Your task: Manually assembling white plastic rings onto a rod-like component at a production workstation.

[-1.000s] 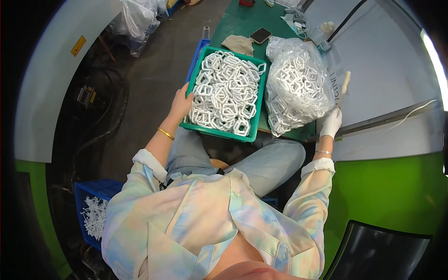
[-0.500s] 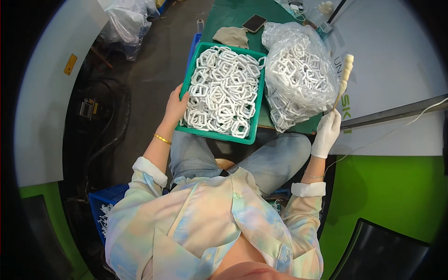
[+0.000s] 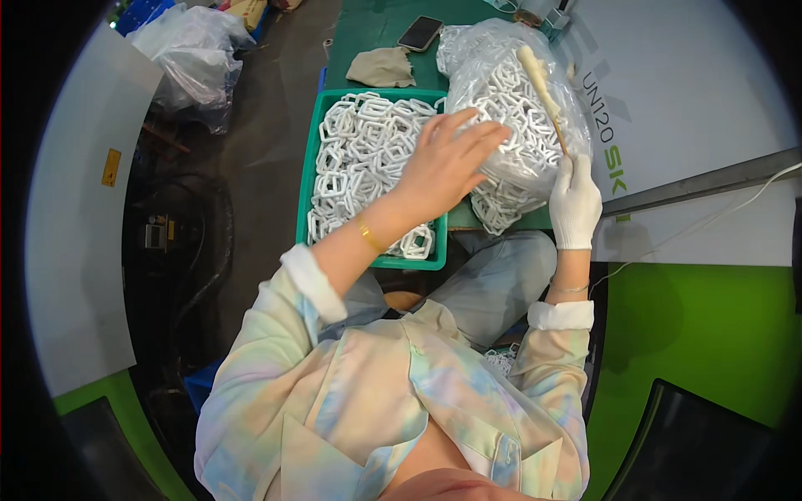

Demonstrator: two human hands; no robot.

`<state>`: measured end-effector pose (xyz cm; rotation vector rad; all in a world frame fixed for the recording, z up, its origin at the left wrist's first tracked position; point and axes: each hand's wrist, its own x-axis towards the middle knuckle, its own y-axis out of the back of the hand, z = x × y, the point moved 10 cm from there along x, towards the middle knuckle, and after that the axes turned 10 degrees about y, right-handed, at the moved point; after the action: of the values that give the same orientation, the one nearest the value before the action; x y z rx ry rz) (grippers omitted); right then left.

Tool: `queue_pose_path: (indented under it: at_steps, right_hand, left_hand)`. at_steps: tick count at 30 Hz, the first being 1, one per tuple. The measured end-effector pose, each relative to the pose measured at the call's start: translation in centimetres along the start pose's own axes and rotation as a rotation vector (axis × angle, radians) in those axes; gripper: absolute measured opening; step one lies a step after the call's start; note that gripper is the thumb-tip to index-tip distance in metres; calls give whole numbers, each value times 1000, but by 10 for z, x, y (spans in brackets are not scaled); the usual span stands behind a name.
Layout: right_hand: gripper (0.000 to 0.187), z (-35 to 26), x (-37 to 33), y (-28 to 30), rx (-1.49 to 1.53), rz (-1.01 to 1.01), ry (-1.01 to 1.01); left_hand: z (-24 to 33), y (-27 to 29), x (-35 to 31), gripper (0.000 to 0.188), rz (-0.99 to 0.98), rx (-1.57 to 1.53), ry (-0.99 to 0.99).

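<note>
Left hand (image 3: 451, 159), bare, is half open with fingers loosely spread, reaching over the right edge of one green tray (image 3: 418, 265) toward one clear plastic bag (image 3: 522, 125); whether it touches the bag cannot be told. Right hand (image 3: 576, 200), gloved, is closed around one thin stick with a lumpy cream head (image 3: 539, 79), raised at the bag's right side. White links (image 3: 368, 125), too many to count, fill the tray; more fill the bag. One phone (image 3: 420, 32) and one cloth (image 3: 381, 68) lie beyond the tray on the green table (image 3: 359, 29).
</note>
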<state>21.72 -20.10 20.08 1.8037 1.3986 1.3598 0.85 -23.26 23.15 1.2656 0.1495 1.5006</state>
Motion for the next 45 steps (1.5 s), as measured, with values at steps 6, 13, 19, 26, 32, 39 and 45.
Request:
queue_pose_path:
  at_steps: [6,13,19,26,32,39,45]
  right_hand:
    - [21,42,-55,-5,241,45,-144]
    - [26,27,-44,17,522,198,-208]
    - [32,12,7,7,539,76,-127]
    - [33,76,-1,7,612,117,-321]
    - [44,25,-29,25,909,277,-174]
    - [20,6,-121,-16,769,308,-360]
    - [20,-31,-156,-69,912,79,-378]
  left_hand:
    - [6,-50,-22,14,-217,104,-156]
    - [9,-50,-34,14,-281,-9,-33]
    - [20,-51,-41,25,-286,-47,-49]
    - [-8,-25,-48,27,-247,-83,15]
    - [-88,17,-59,22,-105,-97,290]
    - [-172,60,-100,24,-129,116,572]
    - [-119,20,-74,39,-189,90,314]
